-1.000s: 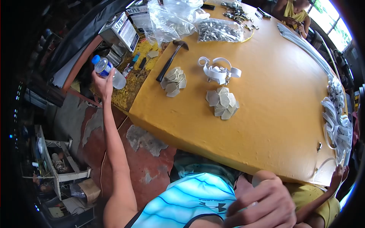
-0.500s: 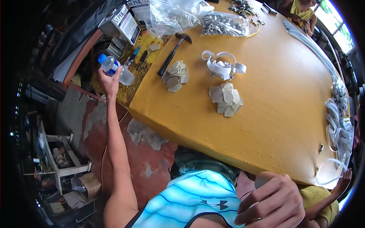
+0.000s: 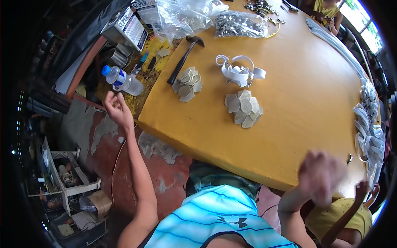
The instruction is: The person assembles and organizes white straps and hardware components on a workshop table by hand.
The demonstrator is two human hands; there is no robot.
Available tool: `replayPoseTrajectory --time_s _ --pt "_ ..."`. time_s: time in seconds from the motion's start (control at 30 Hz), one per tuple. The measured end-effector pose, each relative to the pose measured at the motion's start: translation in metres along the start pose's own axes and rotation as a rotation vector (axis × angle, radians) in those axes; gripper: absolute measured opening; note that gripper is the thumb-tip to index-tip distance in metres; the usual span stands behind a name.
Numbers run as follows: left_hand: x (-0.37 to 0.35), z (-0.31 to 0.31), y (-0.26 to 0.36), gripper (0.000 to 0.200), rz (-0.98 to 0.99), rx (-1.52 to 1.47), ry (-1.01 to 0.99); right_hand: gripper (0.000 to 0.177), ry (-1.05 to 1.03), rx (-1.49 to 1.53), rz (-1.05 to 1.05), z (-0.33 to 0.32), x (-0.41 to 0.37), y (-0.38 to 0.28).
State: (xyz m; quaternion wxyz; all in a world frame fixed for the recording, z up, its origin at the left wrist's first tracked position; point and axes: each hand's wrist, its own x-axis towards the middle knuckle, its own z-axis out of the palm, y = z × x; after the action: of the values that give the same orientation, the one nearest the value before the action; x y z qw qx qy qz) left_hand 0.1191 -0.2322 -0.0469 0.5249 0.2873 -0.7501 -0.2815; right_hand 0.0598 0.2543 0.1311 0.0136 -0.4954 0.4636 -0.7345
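Observation:
A plastic bottle (image 3: pixel 133 86) with a blue cap and blue label stands on the paint-stained bench beside the table. Just below it, on the near side, my left hand (image 3: pixel 119 109) is apart from it, fingers loosely bent and holding nothing. My right hand (image 3: pixel 321 175) hovers over the near right edge of the yellow table (image 3: pixel 289 103), smeared by motion, so its fingers do not show clearly. On the table lie two piles of thin pale flat pieces, one pile (image 3: pixel 187 84) by the hammer (image 3: pixel 185 61) and another pile (image 3: pixel 244 108) nearer me, with coiled white straps (image 3: pixel 237 74) behind.
A clear bag of small metal parts (image 3: pixel 240 25) lies at the back, near loose metal pieces (image 3: pixel 261 7). Metal cans (image 3: pixel 128 31) stand back left. White strips (image 3: pixel 368 132) line the right edge. Another person (image 3: pixel 343 219) sits close on the right; a further person (image 3: pixel 328 16) is at the far corner.
My left hand has let go of the bottle and drawn back toward me. My right hand has risen from in front of my chest to over the table edge, moving right.

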Motion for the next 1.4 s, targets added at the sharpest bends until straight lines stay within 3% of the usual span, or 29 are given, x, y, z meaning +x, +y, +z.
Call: replayPoseTrajectory --time_s 0.07,0.17,0.3,0.5,0.57,0.7,0.87,1.0,1.23,1.3,1.4 --pt "-0.029 0.006 0.020 0.027 0.017 0.030 -0.134 0.019 0.441 -0.247 0.352 -0.011 -0.021 0.022" --pt "-0.058 0.033 0.058 0.018 0.227 -0.048 -0.362 0.030 0.292 -0.685 0.589 -0.033 -0.055 0.071" --pt "-0.074 0.071 0.090 0.019 0.417 -0.107 -0.552 0.023 0.073 -1.090 0.482 -0.031 -0.080 0.112" --pt "-0.089 0.108 0.101 0.024 0.508 -0.148 -0.617 0.047 -0.026 -1.241 0.365 -0.019 -0.065 0.187" --pt "-0.091 0.113 0.101 0.028 0.512 -0.009 -0.529 0.050 -0.041 -1.271 0.321 -0.014 -0.063 0.208" --pt "-0.079 0.120 0.082 0.043 0.578 0.113 -0.548 0.055 -0.164 -1.327 0.319 -0.013 -0.061 0.229" --pt "-0.065 0.135 0.068 0.066 0.627 0.174 -0.727 0.053 -0.196 -1.324 0.411 -0.022 -0.073 0.226" --pt "-0.066 0.145 0.066 0.073 0.648 0.293 -0.793 0.052 -0.176 -1.314 0.456 -0.033 -0.082 0.213" --pt "-0.082 0.147 0.074 0.072 0.579 0.266 -0.737 0.053 -0.164 -1.399 0.491 -0.077 -0.103 0.177" --pt "-0.092 0.145 0.081 0.072 0.510 0.141 -0.775 0.053 -0.123 -1.438 0.515 -0.094 -0.111 0.169" --pt "-0.101 0.140 0.092 0.070 0.593 0.152 -0.753 0.050 -0.092 -1.466 0.544 -0.118 -0.119 0.156"
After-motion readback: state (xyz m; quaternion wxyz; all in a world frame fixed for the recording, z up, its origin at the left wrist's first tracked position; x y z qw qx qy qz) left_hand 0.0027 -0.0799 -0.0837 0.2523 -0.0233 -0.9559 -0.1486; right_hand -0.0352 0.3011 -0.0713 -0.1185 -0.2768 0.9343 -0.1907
